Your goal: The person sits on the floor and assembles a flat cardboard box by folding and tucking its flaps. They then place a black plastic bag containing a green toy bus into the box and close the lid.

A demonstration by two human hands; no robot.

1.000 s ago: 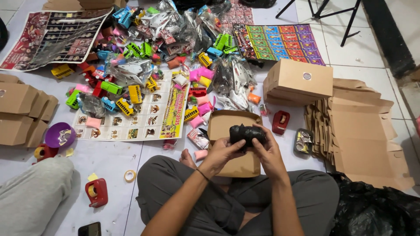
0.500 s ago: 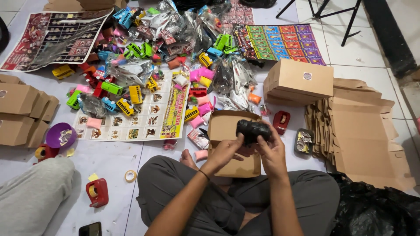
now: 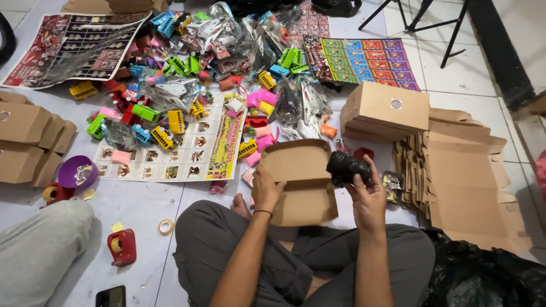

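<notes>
Head view – right hand (image 3: 369, 199) grips black crinkled bundle (image 3: 347, 168)
</notes>
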